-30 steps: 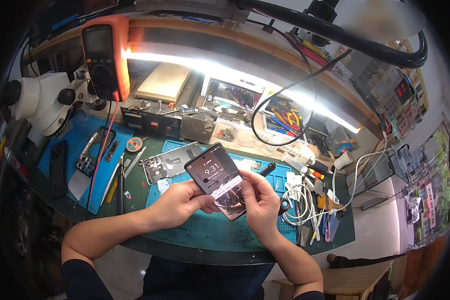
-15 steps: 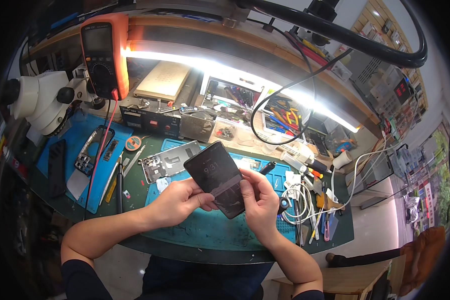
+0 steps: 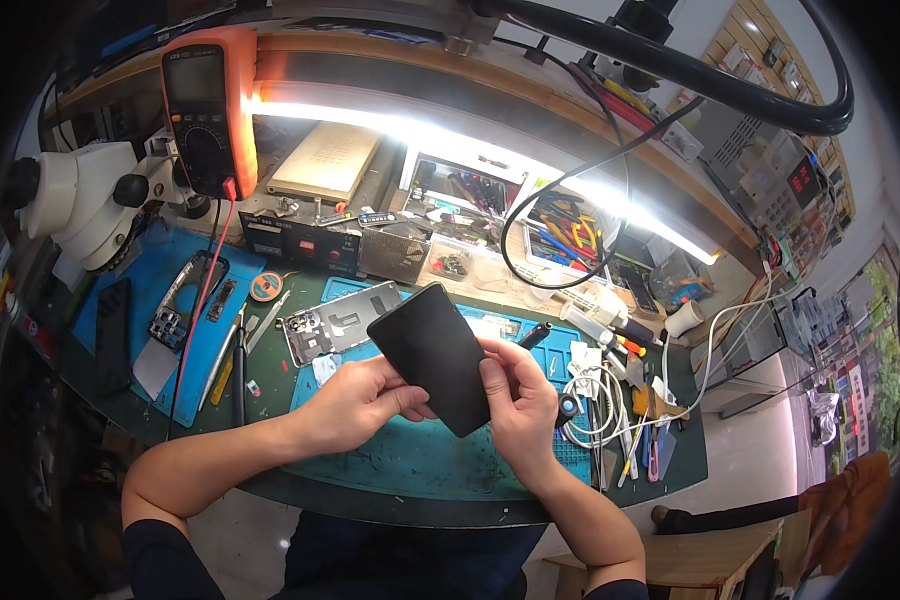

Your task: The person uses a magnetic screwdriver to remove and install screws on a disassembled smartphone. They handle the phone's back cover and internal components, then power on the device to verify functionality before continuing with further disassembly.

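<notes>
A smartphone [image 3: 432, 355] with a dark, blank screen is tilted above the blue repair mat [image 3: 390, 455]. My left hand [image 3: 368, 400] grips its lower left edge, thumb over the front. On the opposite edge, my right hand [image 3: 515, 405] is closed with its thumb at the border of the screen. Behind the phone, a silver phone back cover [image 3: 338, 322] rests on the mat, partly hidden by it. To the left, an opened phone frame [image 3: 182, 300] and a small circuit board [image 3: 223, 298] lie on another blue mat.
An orange multimeter [image 3: 208, 115] with a red lead stands back left, near a white microscope [image 3: 80, 205]. Coiled white cable [image 3: 602, 410] and several hand tools crowd the right side. Pliers [image 3: 575, 235] fill a bin at the back. A black cable loop [image 3: 515, 245] hangs over the bench.
The phone's screen has gone from a dim lock screen with a clock to fully dark. Both hands keep the same hold and place.
</notes>
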Tool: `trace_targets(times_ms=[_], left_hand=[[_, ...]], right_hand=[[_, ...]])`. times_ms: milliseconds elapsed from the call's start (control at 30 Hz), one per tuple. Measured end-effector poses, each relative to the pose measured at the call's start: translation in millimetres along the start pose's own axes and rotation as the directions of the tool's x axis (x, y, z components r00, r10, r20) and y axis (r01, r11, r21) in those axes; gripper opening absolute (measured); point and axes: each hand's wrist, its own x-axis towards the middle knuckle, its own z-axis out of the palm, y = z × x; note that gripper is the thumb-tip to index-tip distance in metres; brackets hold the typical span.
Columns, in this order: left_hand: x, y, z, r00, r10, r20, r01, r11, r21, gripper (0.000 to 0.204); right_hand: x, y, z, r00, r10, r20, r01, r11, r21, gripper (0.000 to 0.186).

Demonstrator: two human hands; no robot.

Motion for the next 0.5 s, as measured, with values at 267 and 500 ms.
trace_targets(times_ms=[267, 500], left_hand=[[0.7, -0.6, -0.8, 1.000, 0.007, -0.007, -0.007, 0.999, 0.032, 0.026], [-0.4, 0.0, -1.2, 1.000, 0.003, 0.001, -0.003, 0.999, 0.051, 0.026]], right_hand=[[-0.8, -0.1, 3.1, 0.999, -0.031, -0.016, 0.032, 0.998, 0.061, 0.027], [-0.1, 0.8, 2.9, 1.000, -0.012, -0.026, 0.013, 0.998, 0.056, 0.024]])
